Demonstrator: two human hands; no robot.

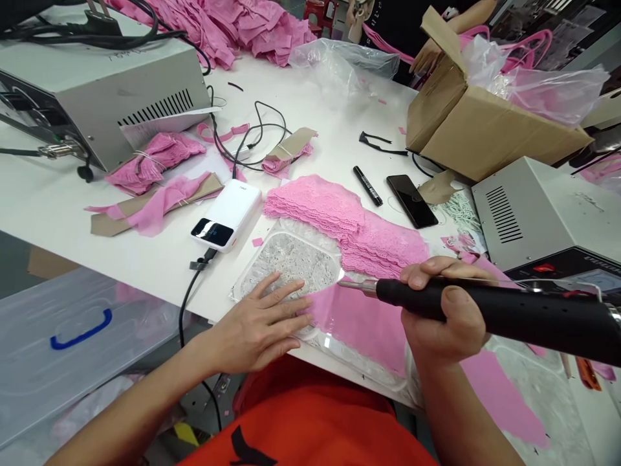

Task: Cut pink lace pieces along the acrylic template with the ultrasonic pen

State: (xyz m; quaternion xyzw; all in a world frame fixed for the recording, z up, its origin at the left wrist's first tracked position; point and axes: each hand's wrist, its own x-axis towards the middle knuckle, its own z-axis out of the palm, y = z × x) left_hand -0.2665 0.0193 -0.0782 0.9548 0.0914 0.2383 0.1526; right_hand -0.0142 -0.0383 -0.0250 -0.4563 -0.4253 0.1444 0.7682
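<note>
- Head view, position: shows smooth pink flat fabric piece (369, 327) lying at near edge of white worktop (320, 97), partly over right side of speckled grey-white pad with rounded plastic rim (295, 255).
- Runs, by long axis, from upper left down toward lower right.
- Lies directly right of left hand (259, 320), in contact at fingertips; counts left hand as nearer. Lies left of and below right hand (439, 336); cannot confirm contact there.
- Holds left hand flat, palm down, fingers slightly apart, clamped on nothing.
- Holds right hand wrapped around black cylindrical handheld tool (528, 314), fingers closed on handle.
- Points slim metal tip (359, 285) leftward, at upper edge of fabric, just beside left fingertips. Cannot confirm contact between tip and fabric.
- Shows layered pink lace-edged fabric stack (330, 213) just beyond pad and tip.
- Writing: bears small dark logo on white rectangular power bank (240, 207), too small to read; likewise display digits.
- Carries pale lettering on black marker pen (367, 186), not legible.
- Bears handwritten marks on left grey metal box (92, 90) and right grey metal box (548, 213), unreadable; likewise panel lettering on right box.
- Shows no readable brand on black smartphone (412, 200).
</note>
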